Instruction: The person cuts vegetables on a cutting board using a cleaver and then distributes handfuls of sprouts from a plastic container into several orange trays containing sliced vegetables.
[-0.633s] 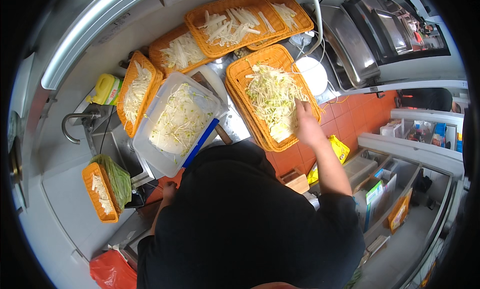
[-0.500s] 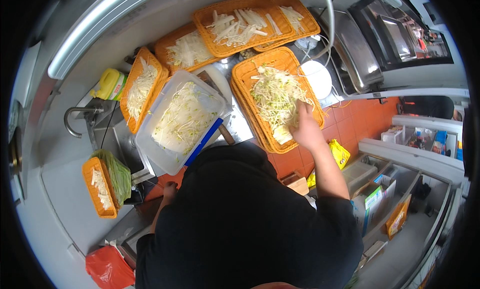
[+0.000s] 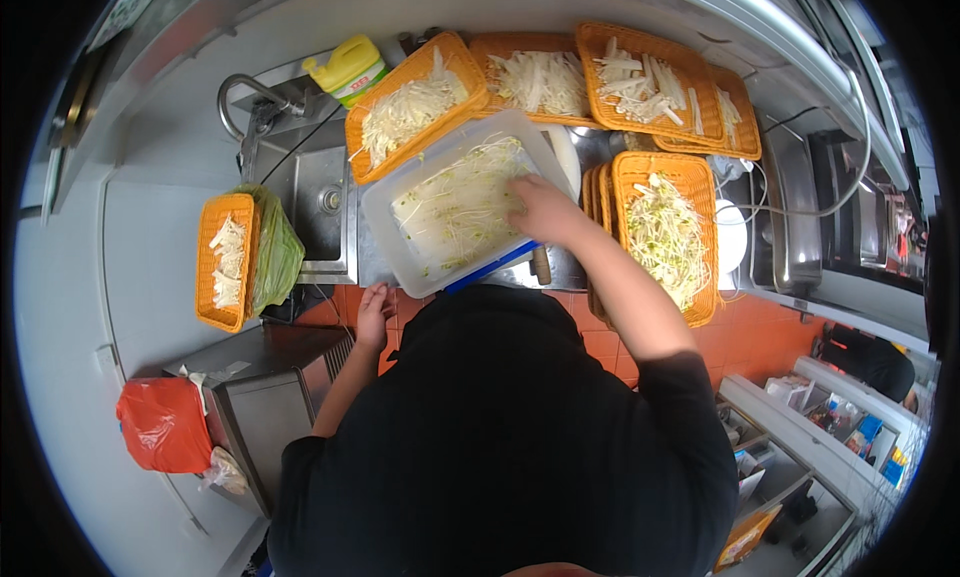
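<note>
A translucent plastic bin (image 3: 405, 267) with a blue strip along its near edge sits tilted on the counter, with a thin layer of bean sprouts (image 3: 455, 212) spread in it. My right hand (image 3: 545, 213) reaches over the bin's right side into these sprouts; its fingers bend down, and blur hides whether they pinch any. To the right stands a stack of orange woven baskets (image 3: 622, 172), the top one heaped with bean sprouts (image 3: 665, 239). Below the bin's near left corner, my left hand (image 3: 374, 315) hangs with loosely bent fingers, holding nothing. Behind my right wrist, a wooden handle (image 3: 541, 267) shows.
More orange baskets with pale strips (image 3: 540, 82) line the wall. Left are a sink (image 3: 325, 202), a yellow jug (image 3: 347, 69) and a small basket (image 3: 210, 277) beside a green bag (image 3: 277, 252). A red bag (image 3: 165, 424) lies lower left. A person (image 3: 868, 362) is at far right.
My right hand has moved left from the sprout basket into the bin. The view has turned, so the bin and baskets appear farther right. My left hand shows more fully, nearer the bin's corner.
</note>
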`<control>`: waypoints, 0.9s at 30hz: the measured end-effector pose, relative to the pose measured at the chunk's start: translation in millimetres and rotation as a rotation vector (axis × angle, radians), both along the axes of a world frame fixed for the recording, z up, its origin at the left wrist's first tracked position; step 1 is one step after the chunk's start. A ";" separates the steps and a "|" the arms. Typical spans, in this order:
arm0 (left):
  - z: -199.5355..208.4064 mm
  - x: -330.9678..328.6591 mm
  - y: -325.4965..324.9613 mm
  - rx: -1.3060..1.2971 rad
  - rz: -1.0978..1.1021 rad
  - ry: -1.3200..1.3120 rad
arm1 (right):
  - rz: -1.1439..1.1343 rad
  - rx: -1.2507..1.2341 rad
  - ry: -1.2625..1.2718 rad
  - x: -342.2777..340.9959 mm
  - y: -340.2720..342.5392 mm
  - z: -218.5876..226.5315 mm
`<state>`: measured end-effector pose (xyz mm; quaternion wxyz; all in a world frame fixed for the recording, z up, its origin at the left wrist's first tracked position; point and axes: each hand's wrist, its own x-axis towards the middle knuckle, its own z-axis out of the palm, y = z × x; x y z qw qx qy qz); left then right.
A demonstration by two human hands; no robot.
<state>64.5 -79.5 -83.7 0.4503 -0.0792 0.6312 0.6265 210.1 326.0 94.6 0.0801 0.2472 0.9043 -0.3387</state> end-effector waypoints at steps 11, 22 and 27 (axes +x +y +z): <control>6.1 12.7 62.0 0.133 -0.285 0.316 | 0.389 0.189 -0.398 -124.8 -67.5 -80.2; 40.8 2.3 70.2 0.021 -0.304 0.407 | 0.475 0.552 -0.294 -155.8 -80.4 -74.5; 56.2 8.0 71.8 -0.008 -0.282 0.425 | 0.238 0.461 -0.371 -97.8 -25.9 -73.4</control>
